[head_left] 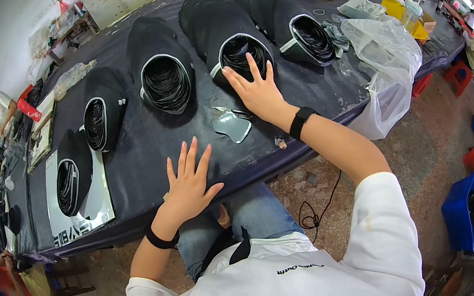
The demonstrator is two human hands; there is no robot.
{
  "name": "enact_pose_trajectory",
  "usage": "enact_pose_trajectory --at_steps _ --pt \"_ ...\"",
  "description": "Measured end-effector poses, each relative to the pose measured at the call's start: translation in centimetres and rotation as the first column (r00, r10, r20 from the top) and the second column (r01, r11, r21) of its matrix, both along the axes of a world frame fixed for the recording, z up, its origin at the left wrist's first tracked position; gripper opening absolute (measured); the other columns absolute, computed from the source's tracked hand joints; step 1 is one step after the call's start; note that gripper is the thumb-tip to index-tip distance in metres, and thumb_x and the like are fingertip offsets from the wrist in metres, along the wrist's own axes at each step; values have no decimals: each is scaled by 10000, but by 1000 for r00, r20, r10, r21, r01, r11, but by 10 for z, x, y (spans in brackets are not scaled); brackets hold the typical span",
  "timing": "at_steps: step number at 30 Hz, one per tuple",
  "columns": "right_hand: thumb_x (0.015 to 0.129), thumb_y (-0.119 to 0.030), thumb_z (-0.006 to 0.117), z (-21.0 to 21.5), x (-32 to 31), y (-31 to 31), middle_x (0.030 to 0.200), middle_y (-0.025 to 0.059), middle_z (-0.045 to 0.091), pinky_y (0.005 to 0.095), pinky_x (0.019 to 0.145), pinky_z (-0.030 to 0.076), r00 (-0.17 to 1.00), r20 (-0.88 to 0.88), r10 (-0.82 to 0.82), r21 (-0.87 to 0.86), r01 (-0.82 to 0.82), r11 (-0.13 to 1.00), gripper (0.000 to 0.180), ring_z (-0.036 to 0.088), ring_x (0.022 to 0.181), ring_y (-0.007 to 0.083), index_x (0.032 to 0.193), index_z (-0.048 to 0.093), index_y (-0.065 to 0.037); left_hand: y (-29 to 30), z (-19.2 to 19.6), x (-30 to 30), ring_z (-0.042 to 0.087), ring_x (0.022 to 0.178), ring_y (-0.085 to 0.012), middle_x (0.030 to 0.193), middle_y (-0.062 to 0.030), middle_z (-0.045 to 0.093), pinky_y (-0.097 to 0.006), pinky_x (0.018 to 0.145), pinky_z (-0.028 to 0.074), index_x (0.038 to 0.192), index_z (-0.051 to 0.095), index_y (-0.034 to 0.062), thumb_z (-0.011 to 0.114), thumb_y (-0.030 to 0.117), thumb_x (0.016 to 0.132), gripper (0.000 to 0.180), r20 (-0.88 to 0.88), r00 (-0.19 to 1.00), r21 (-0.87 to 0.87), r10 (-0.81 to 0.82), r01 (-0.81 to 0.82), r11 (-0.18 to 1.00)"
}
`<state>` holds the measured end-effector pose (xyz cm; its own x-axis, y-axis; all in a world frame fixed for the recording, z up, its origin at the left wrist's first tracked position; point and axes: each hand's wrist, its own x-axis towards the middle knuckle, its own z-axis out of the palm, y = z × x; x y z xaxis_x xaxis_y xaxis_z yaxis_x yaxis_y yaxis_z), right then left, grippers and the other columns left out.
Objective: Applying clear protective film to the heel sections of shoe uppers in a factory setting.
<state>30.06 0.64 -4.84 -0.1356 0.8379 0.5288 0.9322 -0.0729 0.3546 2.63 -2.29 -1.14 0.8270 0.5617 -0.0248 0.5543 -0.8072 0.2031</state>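
Observation:
My left hand (186, 184) lies on the dark table cover with its fingers spread, holding nothing. My right hand (258, 94), fingers apart, reaches to the near rim of a black bundle (207, 22); its fingertips overlap the white-edged opening, where many thin dark layers are nested. Between my hands lie a shiny grey, rounded flat piece (233, 127) and a small slim metal tool (232, 110). Similar black bundles flank this one: one at the right (260, 3), one at the left (148, 41), and two smaller ones (112, 82) (73, 147) farther left.
A white printed sheet (94, 209) lies under the leftmost bundle. Clear plastic bags (390, 61) hang over the table's right edge. A yellow box (394, 7) stands behind. Blue crates (464, 209) and red stools (459, 76) stand on the floor; people work at both sides.

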Motion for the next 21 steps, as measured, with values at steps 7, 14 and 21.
enact_pose_trajectory --at_steps 7,14,21 --pt "634 -249 676 26 16 32 1417 -31 239 657 881 288 995 51 90 -16 -89 996 748 185 1295 361 1309 355 -281 -2 -30 -22 66 1301 -454 1432 -210 80 -650 950 178 1374 204 103 593 351 789 744 43 992 -87 115 -111 990" --pt "606 -259 716 9 27 29 1412 92 226 615 891 299 994 -108 -9 27 12 1000 839 249 1253 400 1303 288 -451 -8 -55 -30 68 1299 -450 1420 -228 109 -650 964 79 1385 198 127 604 363 763 779 56 993 32 105 -107 994" --pt "641 -355 698 13 17 38 1403 100 254 599 908 249 999 -33 -40 -60 38 997 767 254 1249 400 1305 320 -419 -16 -63 -22 134 1301 -403 1417 -181 180 -631 973 118 1368 254 152 622 330 739 750 109 978 198 178 -197 960"
